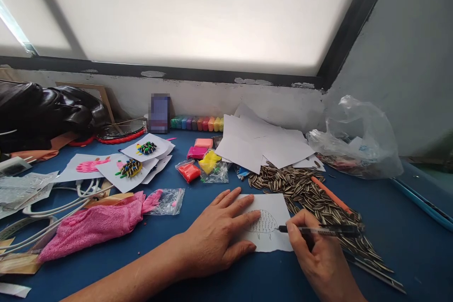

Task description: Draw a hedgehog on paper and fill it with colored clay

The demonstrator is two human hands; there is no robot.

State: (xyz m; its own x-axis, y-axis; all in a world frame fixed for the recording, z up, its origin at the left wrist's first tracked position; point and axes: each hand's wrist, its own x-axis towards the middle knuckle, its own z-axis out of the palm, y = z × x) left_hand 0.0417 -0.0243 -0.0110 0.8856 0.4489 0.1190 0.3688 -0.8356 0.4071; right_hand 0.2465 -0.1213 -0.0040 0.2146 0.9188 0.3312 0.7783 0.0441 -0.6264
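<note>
A small white sheet of paper (276, 202) lies on the blue table in front of me. On it is an ink drawing (264, 222) of a rounded body filled with short marks, with thin legs below. My left hand (226, 231) rests flat on the sheet's left side, fingers spread, hiding part of the drawing. Between the fingers of my right hand (314, 250) is a black pen (329, 230), its tip at the right end of the drawn outline. Sunflower seeds (283, 181) are heaped just beyond the paper and to its right.
An orange stick (331, 194) lies on the seeds. Behind are white sheets (262, 139), clay packets (188, 171) and a plastic bag (361, 146). Leftward lie decorated cards (122, 177), a pink cloth (95, 226) and white cables (60, 210). A silver pen-like object (378, 271) sits at lower right.
</note>
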